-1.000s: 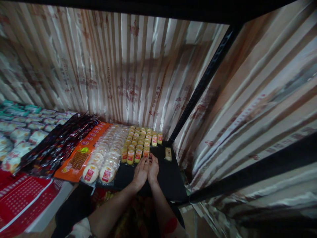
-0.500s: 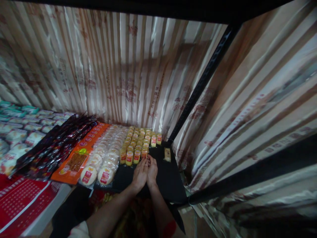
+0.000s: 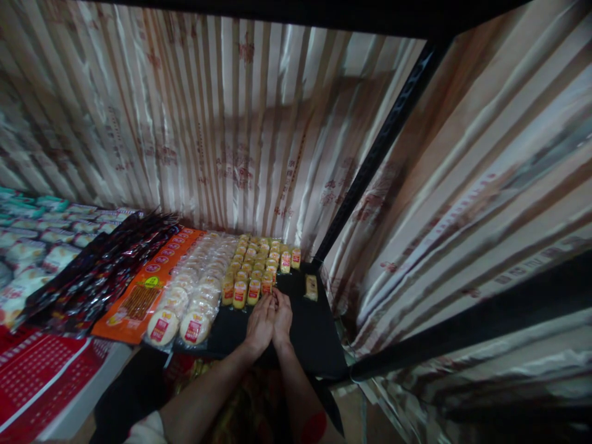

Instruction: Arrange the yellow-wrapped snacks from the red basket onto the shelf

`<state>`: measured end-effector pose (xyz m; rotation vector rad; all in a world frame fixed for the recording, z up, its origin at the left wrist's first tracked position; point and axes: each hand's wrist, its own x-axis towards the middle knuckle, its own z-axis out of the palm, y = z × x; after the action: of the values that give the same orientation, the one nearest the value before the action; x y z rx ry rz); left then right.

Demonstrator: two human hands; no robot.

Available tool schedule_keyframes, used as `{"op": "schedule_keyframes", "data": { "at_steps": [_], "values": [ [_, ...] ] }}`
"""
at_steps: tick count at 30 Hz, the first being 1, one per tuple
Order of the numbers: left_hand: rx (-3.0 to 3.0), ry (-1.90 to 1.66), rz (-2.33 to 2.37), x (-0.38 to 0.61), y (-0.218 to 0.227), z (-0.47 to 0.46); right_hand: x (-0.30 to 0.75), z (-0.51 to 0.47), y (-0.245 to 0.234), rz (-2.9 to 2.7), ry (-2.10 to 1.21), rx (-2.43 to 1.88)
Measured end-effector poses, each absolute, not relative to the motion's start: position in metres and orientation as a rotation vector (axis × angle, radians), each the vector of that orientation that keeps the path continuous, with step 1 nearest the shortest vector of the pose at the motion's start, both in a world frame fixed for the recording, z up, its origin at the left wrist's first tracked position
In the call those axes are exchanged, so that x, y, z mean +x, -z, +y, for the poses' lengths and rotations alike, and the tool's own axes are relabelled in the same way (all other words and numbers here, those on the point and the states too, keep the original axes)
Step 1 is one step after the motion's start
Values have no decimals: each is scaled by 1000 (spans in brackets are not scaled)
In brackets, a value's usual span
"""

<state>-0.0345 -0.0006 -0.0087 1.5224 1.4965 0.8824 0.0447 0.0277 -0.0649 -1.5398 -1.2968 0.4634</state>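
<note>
My left hand [image 3: 259, 324] and my right hand [image 3: 283, 316] lie side by side on the black shelf [image 3: 319, 339], pressed against each other. Their fingers are bunched together, with the tips at the front right end of the rows of small yellow packets [image 3: 256, 265]. The fingertips touch or pinch the front packet [image 3: 267, 285]; what is between them is hidden. One single yellow packet [image 3: 311, 287] lies apart to the right of my hands.
Left of the yellow rows lie packs of round white cakes [image 3: 192, 296], an orange pack [image 3: 145, 293], dark red packs [image 3: 99, 265] and pale packs [image 3: 32, 246]. A red box [image 3: 37, 376] sits front left. A black post [image 3: 374, 154] and striped sheeting [image 3: 222, 123] close off the shelf.
Both hands stay joined at the same spot by the front yellow packets. The view has shifted slightly; nothing else has moved.
</note>
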Motion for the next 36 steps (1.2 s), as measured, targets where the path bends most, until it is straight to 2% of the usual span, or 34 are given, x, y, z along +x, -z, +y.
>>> {"op": "schedule_keyframes", "data": {
  "at_steps": [19, 28, 36],
  "values": [
    [1631, -875, 1509, -37, 3, -11, 46, 23, 64, -1227, -465, -1515],
    [1604, -897, 1581, -44, 22, -35, 28, -22, 59, -1227, -462, -1513],
    [1845, -959, 1592, -70, 28, -79, 6, -70, 56, -1282, -564, -1510]
  ]
}}
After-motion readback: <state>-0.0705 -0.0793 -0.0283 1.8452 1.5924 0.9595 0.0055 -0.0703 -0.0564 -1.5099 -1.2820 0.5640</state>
